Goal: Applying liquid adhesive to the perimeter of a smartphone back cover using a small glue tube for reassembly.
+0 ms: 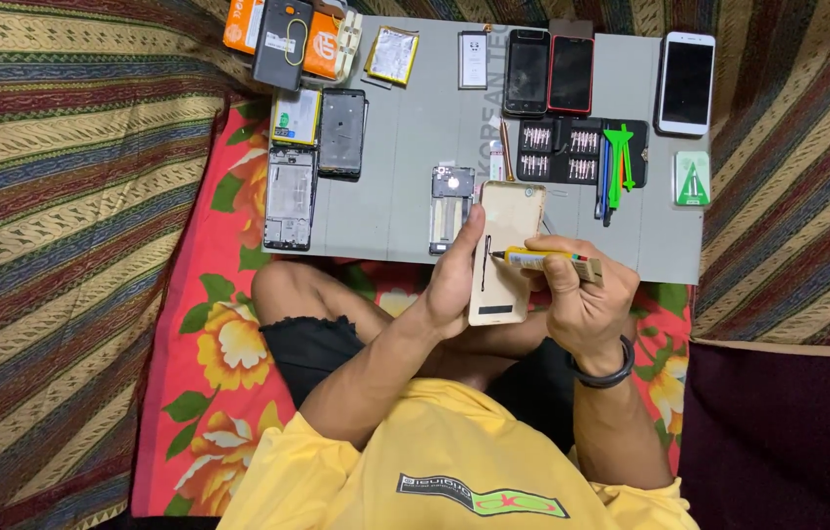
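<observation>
far to the left of the fingers, a striped blanket (61, 196) is spread, and a red floral cloth (209, 334) is laid beside it under the seated person. up and to the left of the left hand, orange boxes (243, 25) with a dark phone shell (282, 39) on top are stacked at the corner of a grey worktop mat (405, 147). below them a yellow-edged battery (295, 116), a black phone frame (342, 132) and a stripped phone chassis (289, 198) are set side by side. a small camera-side frame piece (451, 201) is placed just beyond the left thumb.

the left hand (454, 285) is clenched around the left edge of a gold phone back (503, 250), which is held upright above the lap, between both hands and just off the near edge of the mat. the right hand (577, 299) is closed on a yellow tube (547, 260), whose tip is pressed to the phone back near a thin dark line. a black wristband (606, 373) is worn on that wrist.

above the fingers, two dark phones (547, 74) are laid together, and a black bit tray (567, 152) with green and blue pry tools (614, 162) is set beneath them. further right, a white phone (686, 83) and a green triangular pick (693, 179) are placed near the mat's edge.
</observation>
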